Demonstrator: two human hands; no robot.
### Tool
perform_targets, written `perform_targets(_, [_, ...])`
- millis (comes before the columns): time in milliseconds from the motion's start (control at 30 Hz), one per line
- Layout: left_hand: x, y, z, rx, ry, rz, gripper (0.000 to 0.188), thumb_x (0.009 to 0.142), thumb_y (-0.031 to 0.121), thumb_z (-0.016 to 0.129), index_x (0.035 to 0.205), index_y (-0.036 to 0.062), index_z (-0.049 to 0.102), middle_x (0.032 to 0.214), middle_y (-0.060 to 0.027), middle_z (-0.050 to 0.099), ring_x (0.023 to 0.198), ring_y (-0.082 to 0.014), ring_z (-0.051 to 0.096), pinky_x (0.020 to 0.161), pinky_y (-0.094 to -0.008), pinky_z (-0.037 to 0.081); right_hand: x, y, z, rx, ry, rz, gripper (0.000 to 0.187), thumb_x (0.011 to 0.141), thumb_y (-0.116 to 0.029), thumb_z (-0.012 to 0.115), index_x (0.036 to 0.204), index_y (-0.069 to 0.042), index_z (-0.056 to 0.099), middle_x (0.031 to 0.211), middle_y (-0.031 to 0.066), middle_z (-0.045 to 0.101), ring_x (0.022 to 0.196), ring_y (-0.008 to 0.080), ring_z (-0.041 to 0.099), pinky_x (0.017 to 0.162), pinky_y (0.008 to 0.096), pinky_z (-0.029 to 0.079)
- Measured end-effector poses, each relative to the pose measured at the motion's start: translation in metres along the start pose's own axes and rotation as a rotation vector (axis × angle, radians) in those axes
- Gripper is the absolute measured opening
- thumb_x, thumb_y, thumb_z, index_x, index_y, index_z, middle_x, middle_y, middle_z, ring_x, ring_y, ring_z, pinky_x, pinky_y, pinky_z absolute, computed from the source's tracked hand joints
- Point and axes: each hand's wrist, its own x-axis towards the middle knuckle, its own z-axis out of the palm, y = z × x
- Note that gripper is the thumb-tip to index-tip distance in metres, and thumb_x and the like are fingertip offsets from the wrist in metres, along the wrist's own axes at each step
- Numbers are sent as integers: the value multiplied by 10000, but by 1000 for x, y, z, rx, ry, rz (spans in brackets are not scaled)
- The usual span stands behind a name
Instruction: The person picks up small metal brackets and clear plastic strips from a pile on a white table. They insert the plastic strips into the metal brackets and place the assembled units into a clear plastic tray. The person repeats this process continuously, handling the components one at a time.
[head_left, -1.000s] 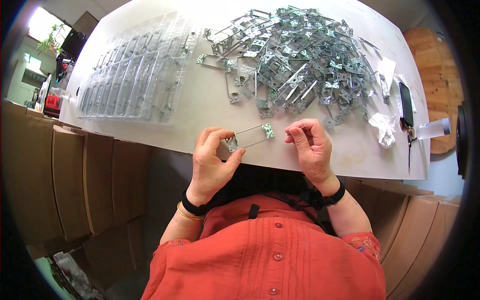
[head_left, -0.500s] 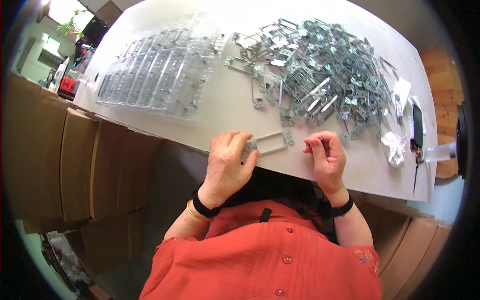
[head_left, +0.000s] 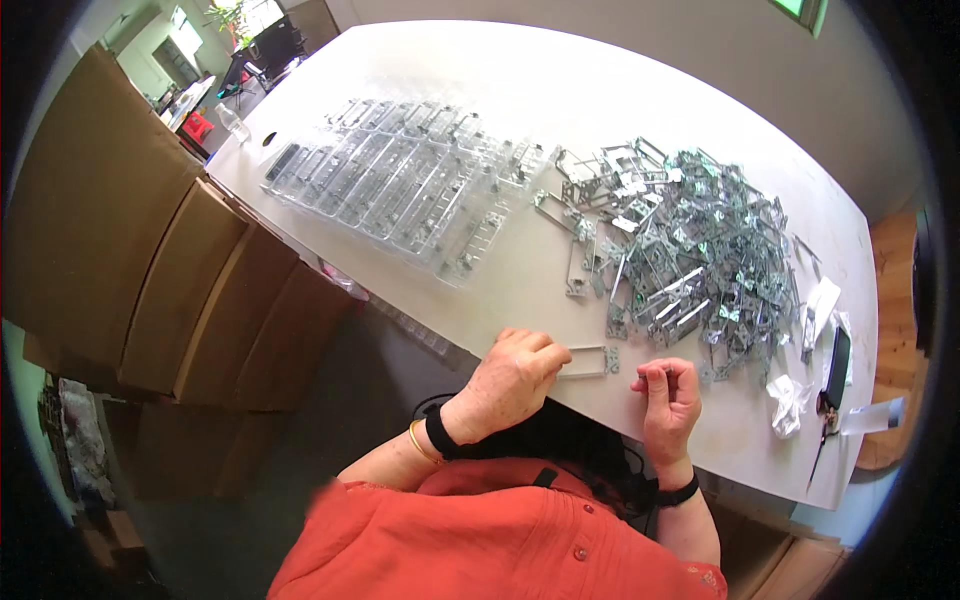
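At the table's near edge my left hand [head_left: 508, 382] is closed round the left end of a metal frame bracket [head_left: 612, 360]. Two thin parallel bars and the perforated right end plate of the bracket show; its other end is hidden by my fingers. Just right of it, my right hand [head_left: 668, 408] is held in a pinch, fingers curled. Something tiny and dark shows at its fingertips, too small to name. Beyond both hands lies a big heap of similar metal brackets [head_left: 700, 250], with a few loose ones at its left side.
Clear plastic trays [head_left: 400, 190] with metal parts in their compartments lie at the left of the white table [head_left: 480, 310]. Crumpled white tissue [head_left: 789, 405], a black case [head_left: 836, 370] and a clear bottle [head_left: 872, 416] are at the right. Cardboard boxes [head_left: 170, 290] stand along the left.
The view has swung, so the table sits lower and further right. My left hand, spread beside the bracket before, has closed on its left end. My right hand keeps its pinch.
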Motion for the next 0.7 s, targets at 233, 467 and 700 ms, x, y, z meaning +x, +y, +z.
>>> perform_targets(233, [-3,-8,-6,-13,-80,0,147,918,14,728,1057,59,712,990,-126,703,996,-361,695,935,-477,534,1,3,-2,12,-36,15,110,1139,-146,660,1131,-43,622,1003,40,706,836,104,692,796,259,575])
perform_targets(467, [-6,-15,-27,44,-204,-18,95,946,35,693,1038,55,684,978,-132,671,1001,-361,672,944,-469,521,2,3,-1,35,-38,60,115,1139,-159,662,1133,-49,626,1000,30,696,823,102,682,791,258,576])
perform_targets(700, [-5,-13,-46,0,-224,-41,63,963,50,697,1024,59,682,984,-139,671,1001,-369,671,939,-468,521,7,3,-5,44,-71,87,133,1137,-173,668,1124,-48,623,998,29,697,818,100,679,776,260,581])
